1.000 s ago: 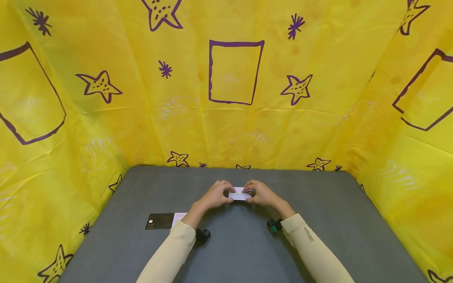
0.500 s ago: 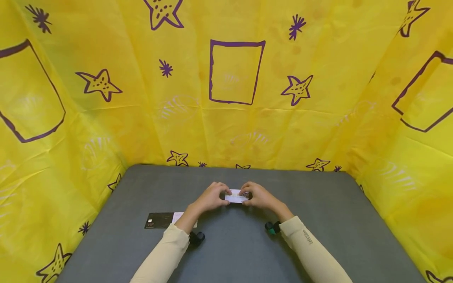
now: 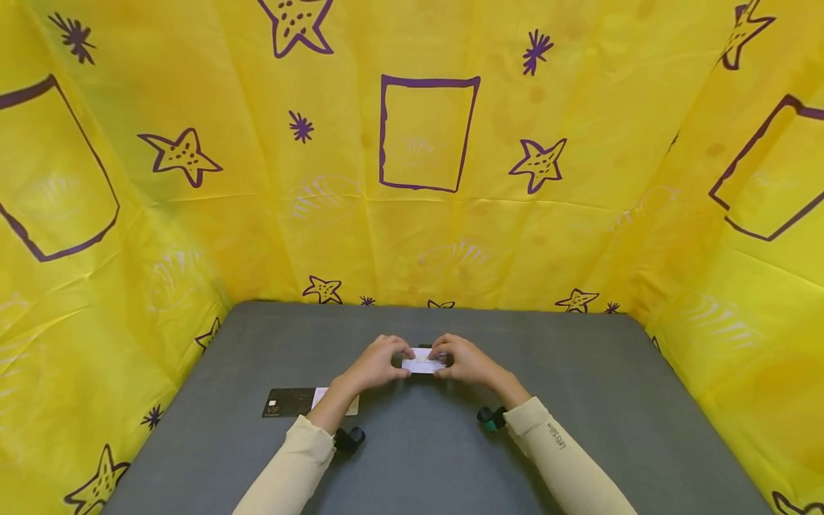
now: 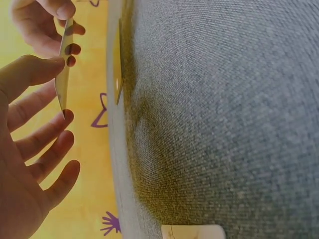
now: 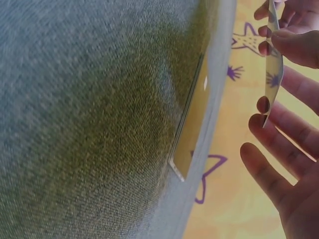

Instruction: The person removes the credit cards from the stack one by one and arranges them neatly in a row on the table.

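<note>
My left hand [image 3: 376, 363] and right hand [image 3: 468, 363] hold one white card [image 3: 421, 362] between them, thumbs on its near side and fingers at the far edge. In the left wrist view this card [image 4: 64, 74] is raised above the table and seen nearly edge-on, with a shiny, mirror-like side. The right wrist view shows the same reflective side of the card [image 5: 274, 69]. Beneath it, another card lies flat on the cloth [image 5: 192, 119]; only its dark far edge peeks out behind the hands in the head view.
On the grey table [image 3: 547, 458], to the left, lie a black VIP card [image 3: 286, 403] and a white card [image 3: 320, 395] side by side; my left forearm partly covers the white one. Yellow patterned fabric [image 3: 502, 236] walls in the table at the back and sides.
Both hands have shifted left and slightly nearer to me, carrying the white card along. A dark edge of the card on the table now shows behind it.
</note>
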A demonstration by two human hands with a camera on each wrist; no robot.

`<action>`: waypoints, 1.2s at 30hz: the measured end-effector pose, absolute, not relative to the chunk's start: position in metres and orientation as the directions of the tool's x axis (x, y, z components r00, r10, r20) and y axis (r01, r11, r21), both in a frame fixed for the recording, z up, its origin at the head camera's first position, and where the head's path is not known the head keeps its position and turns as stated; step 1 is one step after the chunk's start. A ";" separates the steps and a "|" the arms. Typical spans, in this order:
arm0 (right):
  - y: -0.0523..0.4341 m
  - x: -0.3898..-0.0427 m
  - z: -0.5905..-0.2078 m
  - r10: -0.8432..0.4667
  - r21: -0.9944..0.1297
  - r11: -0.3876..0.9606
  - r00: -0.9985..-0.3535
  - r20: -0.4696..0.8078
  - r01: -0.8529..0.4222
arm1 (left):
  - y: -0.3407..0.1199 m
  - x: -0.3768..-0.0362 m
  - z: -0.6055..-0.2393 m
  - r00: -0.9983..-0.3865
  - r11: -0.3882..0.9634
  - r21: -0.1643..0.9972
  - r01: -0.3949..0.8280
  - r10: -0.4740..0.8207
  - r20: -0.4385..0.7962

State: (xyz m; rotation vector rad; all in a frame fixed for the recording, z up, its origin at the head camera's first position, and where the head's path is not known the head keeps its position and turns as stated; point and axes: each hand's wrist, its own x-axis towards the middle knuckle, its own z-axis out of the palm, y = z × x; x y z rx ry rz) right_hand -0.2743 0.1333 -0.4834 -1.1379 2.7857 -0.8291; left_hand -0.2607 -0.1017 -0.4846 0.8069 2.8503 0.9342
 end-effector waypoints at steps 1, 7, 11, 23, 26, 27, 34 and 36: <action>0.133 -0.274 -0.484 -0.656 -0.480 0.595 -0.734 0.174 -0.645 | -0.102 -0.260 -0.485 -0.865 0.683 0.563 0.465 0.487 0.124; 0.129 -0.271 -0.485 -0.665 -0.481 0.591 -0.729 0.164 -0.647 | -0.106 -0.257 -0.486 -0.867 0.681 0.570 0.459 0.483 0.121; 0.127 -0.270 -0.485 -0.667 -0.483 0.588 -0.727 0.163 -0.648 | -0.109 -0.256 -0.487 -0.869 0.682 0.571 0.457 0.480 0.121; 0.120 -0.267 -0.484 -0.657 -0.474 0.598 -0.734 0.172 -0.646 | -0.114 -0.252 -0.486 -0.875 0.690 0.570 0.446 0.471 0.114; 0.119 -0.267 -0.484 -0.663 -0.467 0.594 -0.727 0.177 -0.655 | -0.116 -0.252 -0.486 -0.878 0.695 0.568 0.440 0.466 0.110; 0.119 -0.267 -0.485 -0.666 -0.462 0.593 -0.725 0.179 -0.659 | -0.116 -0.251 -0.486 -0.880 0.697 0.568 0.437 0.463 0.109; 0.115 -0.265 -0.484 -0.678 -0.445 0.592 -0.713 0.176 -0.672 | -0.120 -0.248 -0.485 -0.879 0.695 0.569 0.440 0.462 0.115; 0.114 -0.265 -0.483 -0.681 -0.443 0.591 -0.711 0.172 -0.674 | -0.121 -0.248 -0.485 -0.876 0.692 0.566 0.448 0.467 0.123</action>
